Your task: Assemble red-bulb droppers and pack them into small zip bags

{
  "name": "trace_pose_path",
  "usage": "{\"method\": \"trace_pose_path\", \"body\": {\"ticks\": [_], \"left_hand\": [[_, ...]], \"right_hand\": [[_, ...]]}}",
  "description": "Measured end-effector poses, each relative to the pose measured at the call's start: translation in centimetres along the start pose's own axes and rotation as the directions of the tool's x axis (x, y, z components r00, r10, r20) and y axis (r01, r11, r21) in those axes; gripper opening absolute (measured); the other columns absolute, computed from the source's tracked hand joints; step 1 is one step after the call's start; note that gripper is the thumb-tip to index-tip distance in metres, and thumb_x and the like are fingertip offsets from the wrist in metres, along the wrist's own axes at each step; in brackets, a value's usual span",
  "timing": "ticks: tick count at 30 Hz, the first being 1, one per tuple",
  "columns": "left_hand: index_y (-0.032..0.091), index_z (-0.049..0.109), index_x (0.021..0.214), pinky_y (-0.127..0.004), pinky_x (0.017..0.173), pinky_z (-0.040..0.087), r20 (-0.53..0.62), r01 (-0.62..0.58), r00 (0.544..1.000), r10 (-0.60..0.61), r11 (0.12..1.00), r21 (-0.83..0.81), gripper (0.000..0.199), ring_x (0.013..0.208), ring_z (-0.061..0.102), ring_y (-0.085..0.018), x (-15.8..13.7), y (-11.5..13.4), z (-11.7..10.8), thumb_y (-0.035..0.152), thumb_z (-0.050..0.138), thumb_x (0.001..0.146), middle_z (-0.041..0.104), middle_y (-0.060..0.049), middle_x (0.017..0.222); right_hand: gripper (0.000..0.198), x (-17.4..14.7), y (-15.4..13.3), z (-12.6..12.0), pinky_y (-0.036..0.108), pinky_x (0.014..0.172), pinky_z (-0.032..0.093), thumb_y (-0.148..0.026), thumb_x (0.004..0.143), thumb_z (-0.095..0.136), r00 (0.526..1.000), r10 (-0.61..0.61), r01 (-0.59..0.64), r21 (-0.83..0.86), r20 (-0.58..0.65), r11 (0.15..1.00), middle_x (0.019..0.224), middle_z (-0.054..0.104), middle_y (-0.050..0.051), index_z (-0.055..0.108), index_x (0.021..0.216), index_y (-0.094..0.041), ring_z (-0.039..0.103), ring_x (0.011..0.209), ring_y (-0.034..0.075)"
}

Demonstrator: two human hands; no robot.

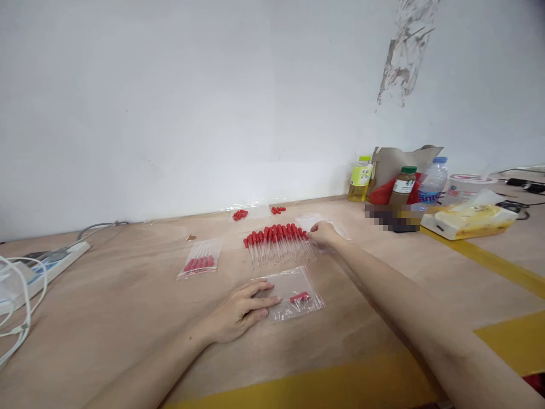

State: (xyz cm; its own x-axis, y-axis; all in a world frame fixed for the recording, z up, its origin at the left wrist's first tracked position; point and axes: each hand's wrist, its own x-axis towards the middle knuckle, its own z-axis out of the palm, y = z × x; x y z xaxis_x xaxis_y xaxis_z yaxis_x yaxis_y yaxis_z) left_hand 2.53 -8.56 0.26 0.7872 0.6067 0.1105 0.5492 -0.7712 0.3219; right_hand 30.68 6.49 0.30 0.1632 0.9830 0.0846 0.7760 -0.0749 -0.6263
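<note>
Many red-topped droppers [279, 234] side by side at the centre of the clock, bulbs towards twelve and clear stems towards six, on a brown-covered table [128, 318]. At three, right at the end of the row, right hand [322, 233], thumb and fingertip brought narrow against the end dropper [305, 234]; impossible to say whether gripped or merely touched. At seven, left hand [240, 307], fingers loosely parted and laid on the edge of a clear bag [285, 281]. Flat at six, that same bag, with a red bulb [299, 296] showing inside. At nine, apart from both hands, a second bag [199, 255] with several red bulbs lined up along the near side. At two, partly behind right hand, more clear plastic [313, 220]. Small red piles [239, 215] at ten and twelve, near the wall [170, 113]. Farther out at two, bottles [404, 187]; at three, a tissue pack [468, 221]; far out at nine, a white power strip [63, 264].
</note>
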Motion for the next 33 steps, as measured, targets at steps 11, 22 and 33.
{"method": "trace_pose_path", "body": {"ticks": [11,22,33], "left_hand": [[0.029,0.044,0.123,-0.036,0.101,0.028,0.007,0.008,1.000,-0.008,1.000,0.026,0.034,0.123,0.030,-0.019,0.1,0.3,-0.2,0.030,0.036,0.090,0.038,-0.002,0.132],[0.031,0.044,0.123,-0.037,0.101,0.028,-0.009,0.014,1.000,-0.014,1.000,0.011,0.034,0.123,0.030,-0.020,0.2,0.0,0.0,0.030,0.037,0.090,0.037,-0.001,0.133],[0.027,0.024,0.134,-0.038,0.102,0.028,-0.026,0.067,0.997,-0.068,0.998,-0.020,0.047,0.124,0.029,-0.020,0.0,0.2,0.0,0.033,0.037,0.089,0.032,-0.003,0.137]], "right_hand": [[0.013,0.6,-2.0,-0.5,0.022,0.045,0.037,-0.022,0.066,0.059,0.980,0.191,-0.197,0.215,0.047,0.957,0.059,0.060,0.012,0.059,0.065,-0.009,0.057,0.054,0.017],[0.029,-8.0,1.9,-2.7,0.017,0.045,0.043,-0.022,0.073,0.052,0.999,0.042,-0.016,0.837,-0.008,0.546,0.060,0.052,-0.006,0.039,0.100,-0.022,0.051,0.045,0.006],[0.017,-11.6,1.9,-0.9,0.023,0.056,0.049,-0.022,0.073,0.057,0.968,0.014,-0.238,0.894,0.252,0.379,0.063,0.056,-0.003,0.042,0.083,-0.021,0.059,0.055,0.009]]}}
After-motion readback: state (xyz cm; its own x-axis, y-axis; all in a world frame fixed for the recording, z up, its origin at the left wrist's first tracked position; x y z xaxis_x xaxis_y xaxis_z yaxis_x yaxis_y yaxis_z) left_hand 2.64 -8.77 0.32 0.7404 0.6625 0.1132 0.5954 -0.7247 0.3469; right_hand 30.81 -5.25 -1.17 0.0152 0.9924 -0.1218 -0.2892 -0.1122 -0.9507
